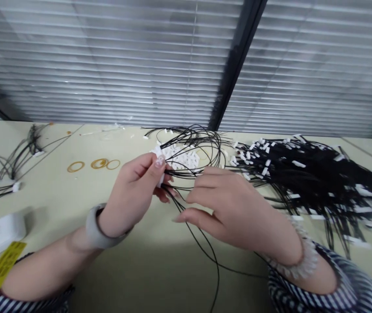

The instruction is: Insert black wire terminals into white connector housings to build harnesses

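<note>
My left hand is closed around white connectors at the ends of several thin black cables. The cables fan out to the right from its fingertips, and a few loop down over the table. My right hand is just right of it among these cables, thumb and fingers apart, with nothing clearly held between them. Behind both hands lies a pile of small white connectors, partly hidden by the cables.
A large heap of black cables with white ends covers the right side. Yellow rubber bands lie at left, with cable bunches and a white case farther left. Window blinds stand behind the table.
</note>
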`<state>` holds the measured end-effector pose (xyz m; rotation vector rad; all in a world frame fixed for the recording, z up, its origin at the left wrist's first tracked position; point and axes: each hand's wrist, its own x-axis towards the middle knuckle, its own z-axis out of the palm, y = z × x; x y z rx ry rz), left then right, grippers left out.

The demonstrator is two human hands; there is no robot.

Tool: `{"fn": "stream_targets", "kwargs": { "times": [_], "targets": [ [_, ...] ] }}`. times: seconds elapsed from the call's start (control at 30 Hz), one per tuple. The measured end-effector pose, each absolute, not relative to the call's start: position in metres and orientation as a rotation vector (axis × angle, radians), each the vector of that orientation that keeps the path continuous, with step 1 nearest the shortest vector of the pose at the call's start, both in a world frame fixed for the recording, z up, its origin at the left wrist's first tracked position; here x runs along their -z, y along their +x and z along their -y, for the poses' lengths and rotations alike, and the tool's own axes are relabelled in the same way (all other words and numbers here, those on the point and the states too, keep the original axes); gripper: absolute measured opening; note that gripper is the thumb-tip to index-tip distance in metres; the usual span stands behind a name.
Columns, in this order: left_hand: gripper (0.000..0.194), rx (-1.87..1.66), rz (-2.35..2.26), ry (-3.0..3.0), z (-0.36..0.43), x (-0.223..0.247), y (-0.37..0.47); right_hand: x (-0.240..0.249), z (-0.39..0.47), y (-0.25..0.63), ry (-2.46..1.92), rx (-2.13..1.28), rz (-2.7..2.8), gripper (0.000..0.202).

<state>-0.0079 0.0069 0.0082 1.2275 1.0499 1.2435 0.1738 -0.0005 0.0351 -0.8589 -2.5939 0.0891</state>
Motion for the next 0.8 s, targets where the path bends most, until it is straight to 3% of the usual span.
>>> {"fn": "stream_targets", "kwargs": {
  "times": [0.33,0.63,0.8],
  "targets": [
    [0.026,-1.289,-1.111,1.345,-0.005,0.000,-0.007,-0.021,-0.005,0.174,-1.055,-0.651,2.424,0.034],
    [0.023,-1.200,-1.217,1.375,0.008,0.014,-0.011,-0.016,0.002,0.174,-1.139,-0.789,2.536,0.029],
    [0.022,-1.219,-1.217,1.428,0.014,0.015,-0.012,-0.012,0.002,0.177,-1.199,-1.383,2.278,0.033]
  ]
}}
